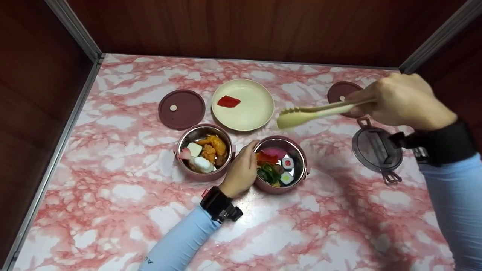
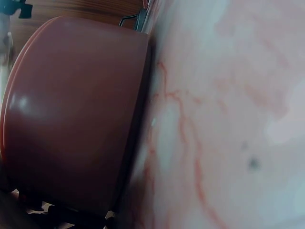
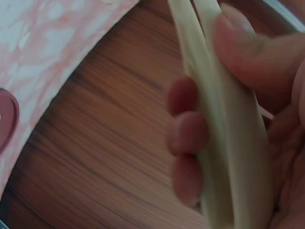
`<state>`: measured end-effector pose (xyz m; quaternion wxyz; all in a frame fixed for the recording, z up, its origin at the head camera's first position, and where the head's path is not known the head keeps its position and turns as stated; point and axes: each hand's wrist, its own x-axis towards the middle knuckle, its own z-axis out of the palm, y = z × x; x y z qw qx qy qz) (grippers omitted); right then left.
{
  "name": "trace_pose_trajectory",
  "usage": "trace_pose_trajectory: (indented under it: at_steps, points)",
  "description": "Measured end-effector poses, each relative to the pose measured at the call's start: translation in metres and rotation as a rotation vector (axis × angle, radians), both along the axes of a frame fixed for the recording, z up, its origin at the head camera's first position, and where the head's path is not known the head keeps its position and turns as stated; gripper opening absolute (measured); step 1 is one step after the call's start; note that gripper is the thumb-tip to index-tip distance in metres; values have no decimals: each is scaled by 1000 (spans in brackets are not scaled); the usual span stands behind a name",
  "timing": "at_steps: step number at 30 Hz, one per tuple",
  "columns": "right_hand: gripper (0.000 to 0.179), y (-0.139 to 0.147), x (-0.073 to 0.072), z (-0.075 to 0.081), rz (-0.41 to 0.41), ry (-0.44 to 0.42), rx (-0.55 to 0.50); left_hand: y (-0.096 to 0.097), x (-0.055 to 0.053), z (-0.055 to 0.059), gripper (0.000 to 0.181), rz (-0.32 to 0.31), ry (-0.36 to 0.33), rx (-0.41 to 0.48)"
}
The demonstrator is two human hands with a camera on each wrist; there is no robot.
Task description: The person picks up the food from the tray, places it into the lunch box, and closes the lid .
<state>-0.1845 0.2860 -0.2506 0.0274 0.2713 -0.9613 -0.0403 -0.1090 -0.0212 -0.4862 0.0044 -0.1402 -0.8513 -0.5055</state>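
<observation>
My right hand (image 1: 399,99) grips pale yellow tongs (image 1: 325,111) above the table's right side. Their two arms lie close together, with nothing visible between the tips. In the right wrist view, fingers (image 3: 188,136) curl round the tong handle (image 3: 228,124). My left hand (image 1: 241,173) rests against the left side of a pink metal-lined lunch pot (image 1: 276,189), fingers extended along its wall. Inside are green vegetables (image 1: 268,174), a red piece (image 1: 266,157) and two sushi rolls (image 1: 287,177). The left wrist view shows a smooth pot wall (image 2: 76,109).
Left of my left hand stands a second pot (image 1: 203,176) with several foods. Behind it are a cream plate (image 1: 254,109) bearing a red piece (image 1: 228,101) and a maroon lid (image 1: 188,113). Another maroon lid (image 1: 340,90) and a dark handled lid (image 1: 363,148) lie at right.
</observation>
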Motion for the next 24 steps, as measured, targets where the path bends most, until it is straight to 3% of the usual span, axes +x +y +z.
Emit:
trace_pose_trajectory:
  at_steps: [3,8,16,19,24]
  points:
    - [23,0,14,5,18,-25,43,0,0,0,45,4,4,-5]
    - [25,-6,30,5,118,-48,62,0,0,1,44,3,18,-3]
    - [31,-23,27,-6,188,-164,145,0,0,2,45,9,2,-11]
    - [34,-25,22,-11,267,-113,136,1,0,1,45,11,9,-13]
    - [40,-26,15,-17,494,93,80,1,0,1,44,11,15,-4]
